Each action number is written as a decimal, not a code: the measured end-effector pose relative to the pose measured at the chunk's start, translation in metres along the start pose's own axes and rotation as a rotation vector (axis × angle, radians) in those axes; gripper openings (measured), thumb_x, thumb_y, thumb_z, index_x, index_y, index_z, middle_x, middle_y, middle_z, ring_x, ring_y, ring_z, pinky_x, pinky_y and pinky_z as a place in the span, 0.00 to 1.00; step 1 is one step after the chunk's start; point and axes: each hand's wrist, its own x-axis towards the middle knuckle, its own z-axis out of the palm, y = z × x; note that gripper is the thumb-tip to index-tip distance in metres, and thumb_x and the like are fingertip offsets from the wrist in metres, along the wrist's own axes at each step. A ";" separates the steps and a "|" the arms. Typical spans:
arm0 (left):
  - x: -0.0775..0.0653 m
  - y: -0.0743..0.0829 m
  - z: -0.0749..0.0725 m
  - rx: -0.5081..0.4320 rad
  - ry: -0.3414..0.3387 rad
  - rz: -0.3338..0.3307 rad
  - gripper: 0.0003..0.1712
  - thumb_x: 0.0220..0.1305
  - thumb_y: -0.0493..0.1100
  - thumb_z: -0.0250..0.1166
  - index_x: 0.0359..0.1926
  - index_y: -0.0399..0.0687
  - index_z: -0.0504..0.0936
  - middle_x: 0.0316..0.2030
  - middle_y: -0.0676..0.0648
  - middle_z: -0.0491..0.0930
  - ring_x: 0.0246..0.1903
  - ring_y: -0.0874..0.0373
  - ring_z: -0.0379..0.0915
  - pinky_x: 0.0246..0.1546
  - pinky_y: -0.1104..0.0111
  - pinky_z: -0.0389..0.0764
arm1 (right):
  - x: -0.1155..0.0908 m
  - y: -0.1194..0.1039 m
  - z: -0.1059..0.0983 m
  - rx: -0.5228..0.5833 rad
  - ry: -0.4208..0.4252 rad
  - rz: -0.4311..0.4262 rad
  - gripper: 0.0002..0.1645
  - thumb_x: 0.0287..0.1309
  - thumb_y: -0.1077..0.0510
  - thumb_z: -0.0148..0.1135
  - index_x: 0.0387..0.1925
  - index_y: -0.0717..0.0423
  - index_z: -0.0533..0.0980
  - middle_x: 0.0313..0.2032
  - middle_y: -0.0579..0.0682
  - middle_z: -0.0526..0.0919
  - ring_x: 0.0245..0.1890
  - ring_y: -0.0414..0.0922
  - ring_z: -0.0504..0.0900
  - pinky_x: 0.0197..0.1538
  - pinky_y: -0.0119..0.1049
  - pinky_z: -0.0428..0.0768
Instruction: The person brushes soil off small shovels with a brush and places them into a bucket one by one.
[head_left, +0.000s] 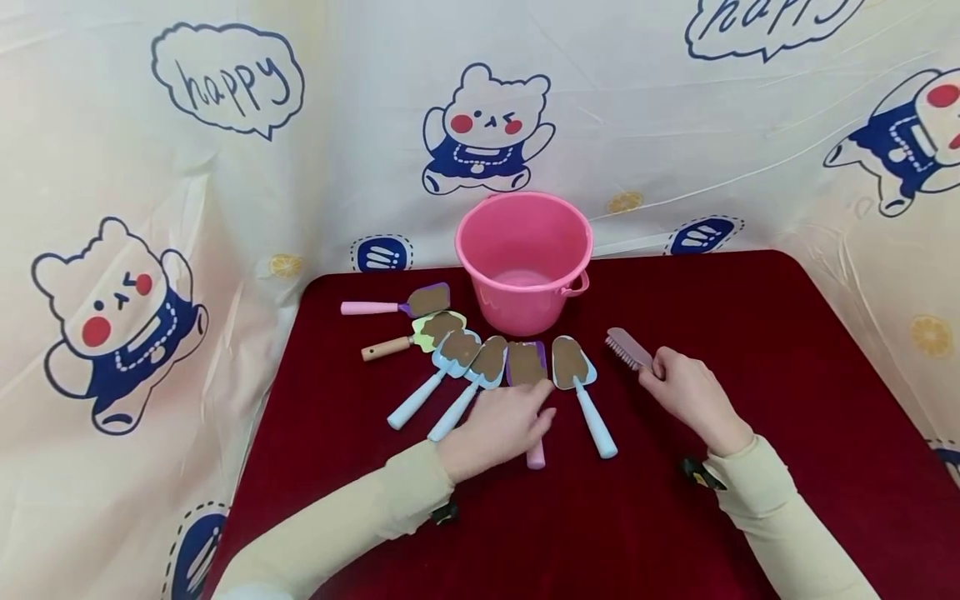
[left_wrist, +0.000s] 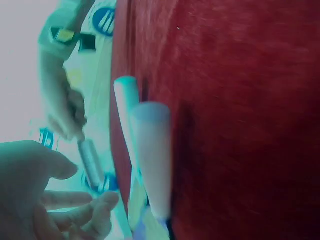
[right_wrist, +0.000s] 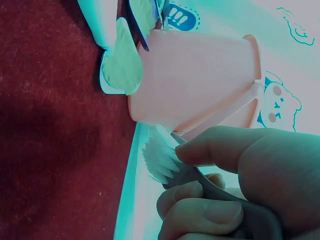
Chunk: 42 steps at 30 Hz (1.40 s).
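My right hand (head_left: 693,396) grips a mauve scrub brush (head_left: 628,348) by its handle, pale bristles facing left and down; the right wrist view shows the thumb pressed along its back. Over a purple-bladed toy shovel (head_left: 527,363) with a pink handle (left_wrist: 154,160) hovers my left hand (head_left: 498,425), its fingers loosely bent and apart from that handle in the left wrist view. Brown matter coats the shovel's blade. Just right of it lies a light blue shovel (head_left: 590,417), its blade likewise brown.
A pink bucket (head_left: 521,304) stands at the back of the dark red cloth-covered table (head_left: 750,317). Left of centre lie two blue shovels (head_left: 416,400), a green one with a wooden handle (head_left: 387,347) and a purple one (head_left: 371,307), all brown-coated. Printed curtains (head_left: 360,125) enclose the table.
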 end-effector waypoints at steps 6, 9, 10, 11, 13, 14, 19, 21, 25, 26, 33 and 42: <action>0.040 0.022 0.010 0.069 -0.302 0.075 0.12 0.78 0.52 0.57 0.53 0.55 0.80 0.31 0.52 0.84 0.26 0.56 0.80 0.19 0.62 0.75 | 0.001 -0.002 0.004 0.002 0.001 0.000 0.17 0.68 0.58 0.58 0.25 0.52 0.63 0.18 0.46 0.64 0.17 0.42 0.64 0.21 0.34 0.61; 0.055 0.031 0.019 0.082 -0.390 0.072 0.12 0.80 0.50 0.54 0.55 0.57 0.80 0.31 0.52 0.84 0.25 0.57 0.79 0.19 0.63 0.76 | -0.001 -0.001 0.006 0.001 -0.009 0.009 0.17 0.68 0.58 0.59 0.25 0.52 0.63 0.18 0.46 0.64 0.17 0.41 0.63 0.20 0.34 0.61; 0.058 0.034 0.022 0.092 -0.409 0.070 0.13 0.80 0.49 0.53 0.58 0.58 0.80 0.32 0.52 0.85 0.24 0.57 0.78 0.20 0.63 0.76 | -0.002 0.000 0.007 0.001 -0.011 0.013 0.17 0.68 0.58 0.59 0.25 0.52 0.63 0.18 0.46 0.64 0.17 0.41 0.63 0.20 0.34 0.61; 0.061 0.037 0.024 0.112 -0.428 0.069 0.14 0.80 0.48 0.53 0.59 0.59 0.80 0.33 0.52 0.85 0.24 0.58 0.78 0.20 0.64 0.76 | -0.002 0.000 0.008 0.000 -0.014 0.016 0.17 0.68 0.58 0.59 0.25 0.52 0.63 0.18 0.46 0.64 0.17 0.41 0.63 0.20 0.34 0.61; 0.065 0.045 0.029 0.161 -0.474 0.073 0.15 0.79 0.48 0.54 0.61 0.61 0.79 0.34 0.52 0.85 0.25 0.59 0.77 0.20 0.65 0.77 | -0.003 0.000 0.009 -0.001 -0.019 0.020 0.17 0.68 0.59 0.59 0.25 0.52 0.63 0.17 0.46 0.63 0.17 0.42 0.63 0.20 0.34 0.61; 0.066 0.049 0.031 0.185 -0.493 0.077 0.16 0.79 0.49 0.55 0.62 0.61 0.79 0.34 0.52 0.85 0.24 0.59 0.76 0.20 0.66 0.77 | -0.004 0.001 0.010 -0.002 -0.021 0.019 0.17 0.68 0.59 0.59 0.25 0.53 0.63 0.17 0.46 0.63 0.17 0.42 0.63 0.20 0.34 0.61; 0.067 0.062 0.036 0.197 -0.526 0.053 0.15 0.81 0.55 0.52 0.58 0.60 0.79 0.28 0.54 0.83 0.22 0.62 0.74 0.19 0.68 0.76 | -0.004 0.001 0.012 -0.010 -0.035 0.014 0.17 0.67 0.60 0.59 0.25 0.52 0.64 0.18 0.46 0.64 0.17 0.42 0.63 0.20 0.34 0.62; 0.066 0.063 0.036 0.155 -0.512 0.016 0.17 0.81 0.58 0.50 0.55 0.59 0.80 0.28 0.54 0.82 0.22 0.62 0.75 0.20 0.68 0.77 | -0.004 0.002 0.012 -0.016 -0.039 0.017 0.17 0.67 0.60 0.60 0.25 0.53 0.64 0.18 0.46 0.65 0.17 0.42 0.63 0.20 0.34 0.62; 0.065 0.061 0.032 0.110 -0.505 -0.056 0.19 0.79 0.61 0.53 0.55 0.58 0.80 0.27 0.52 0.82 0.23 0.61 0.76 0.22 0.67 0.78 | -0.004 0.003 0.011 -0.027 -0.034 0.020 0.17 0.66 0.60 0.60 0.24 0.53 0.64 0.18 0.46 0.65 0.17 0.42 0.63 0.20 0.35 0.62; 0.064 0.059 0.031 0.110 -0.506 -0.064 0.19 0.79 0.61 0.54 0.57 0.58 0.79 0.27 0.52 0.81 0.23 0.61 0.76 0.22 0.67 0.78 | -0.004 0.004 0.010 -0.030 -0.031 0.018 0.17 0.66 0.60 0.60 0.24 0.53 0.64 0.18 0.46 0.64 0.17 0.42 0.63 0.20 0.35 0.61; 0.062 0.047 0.020 0.032 -0.542 -0.140 0.21 0.73 0.50 0.63 0.63 0.53 0.76 0.36 0.49 0.83 0.30 0.59 0.78 0.26 0.65 0.80 | -0.005 0.005 0.008 -0.030 -0.025 0.010 0.18 0.67 0.60 0.58 0.24 0.52 0.62 0.18 0.45 0.62 0.17 0.42 0.62 0.21 0.35 0.60; 0.057 0.029 0.005 -0.034 -0.448 -0.184 0.15 0.68 0.41 0.65 0.50 0.47 0.70 0.28 0.46 0.78 0.29 0.53 0.79 0.21 0.61 0.78 | -0.007 0.006 0.005 -0.033 -0.049 0.027 0.18 0.70 0.58 0.59 0.26 0.52 0.63 0.18 0.46 0.63 0.17 0.41 0.62 0.21 0.35 0.60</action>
